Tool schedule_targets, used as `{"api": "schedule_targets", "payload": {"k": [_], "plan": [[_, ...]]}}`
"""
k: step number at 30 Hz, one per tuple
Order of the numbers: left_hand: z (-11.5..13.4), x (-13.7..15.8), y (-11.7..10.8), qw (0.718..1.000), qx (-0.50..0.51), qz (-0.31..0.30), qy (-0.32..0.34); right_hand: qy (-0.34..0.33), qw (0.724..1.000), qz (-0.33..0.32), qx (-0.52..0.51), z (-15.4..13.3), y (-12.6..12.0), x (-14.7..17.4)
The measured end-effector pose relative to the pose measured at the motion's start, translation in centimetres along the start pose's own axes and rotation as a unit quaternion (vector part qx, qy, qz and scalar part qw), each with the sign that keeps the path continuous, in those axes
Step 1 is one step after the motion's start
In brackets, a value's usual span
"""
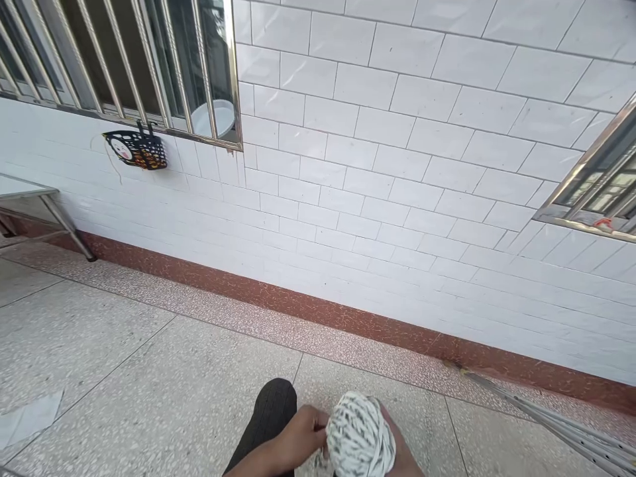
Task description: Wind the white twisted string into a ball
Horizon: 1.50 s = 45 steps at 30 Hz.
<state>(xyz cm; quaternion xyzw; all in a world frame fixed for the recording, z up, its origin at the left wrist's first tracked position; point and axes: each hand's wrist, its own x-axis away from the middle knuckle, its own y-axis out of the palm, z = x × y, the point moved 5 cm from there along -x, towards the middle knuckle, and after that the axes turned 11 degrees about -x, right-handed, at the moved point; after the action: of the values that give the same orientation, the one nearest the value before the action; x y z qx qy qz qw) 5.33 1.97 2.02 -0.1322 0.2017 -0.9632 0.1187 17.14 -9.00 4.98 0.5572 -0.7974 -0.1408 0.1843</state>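
Observation:
A thick ball of white yarn with dark flecks (358, 434) is at the bottom centre, just in front of my knee. My right hand (401, 447) is wrapped round its right side, with most of its fingers hidden behind the ball. At the ball's left edge, my left hand (304, 437) has its fingers curled together in a pinch. A bit of loose yarn (320, 460) shows just below those fingertips, though the exact grip is partly hidden.
My dark-clothed knee (275, 404) is beside my left forearm. Ahead stands a white tiled wall (348, 165) with barred windows. A black basket (136, 149) hangs from the bars. Metal poles (546, 417) lie at right, a metal-legged table (30, 192) stands left, and paper (30, 421) lies on the floor.

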Motion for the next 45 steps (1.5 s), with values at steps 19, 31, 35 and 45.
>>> {"api": "schedule_targets", "payload": {"k": [19, 31, 35, 45], "plan": [[4.5, 1.8, -4.7, 0.929, -0.326, 0.1, 0.143, 0.067, 0.998, 0.004, 0.004, 6.5, -1.1, 0.5], [1.6, 2.3, 1.0, 0.998, -0.055, 0.009, 0.004, -0.044, 0.968, 0.171, -0.177, -1.6, -1.1, 0.4], [1.6, 3.1, 1.9, 0.993, -0.114, -0.018, -0.011, -0.102, 0.951, 0.289, 0.047, -3.4, -2.7, -0.4], [3.0, 2.0, -1.1, 0.89, -0.431, 0.037, 0.143, 0.015, 0.944, 0.161, 0.287, 6.4, -3.2, -1.0]]}}
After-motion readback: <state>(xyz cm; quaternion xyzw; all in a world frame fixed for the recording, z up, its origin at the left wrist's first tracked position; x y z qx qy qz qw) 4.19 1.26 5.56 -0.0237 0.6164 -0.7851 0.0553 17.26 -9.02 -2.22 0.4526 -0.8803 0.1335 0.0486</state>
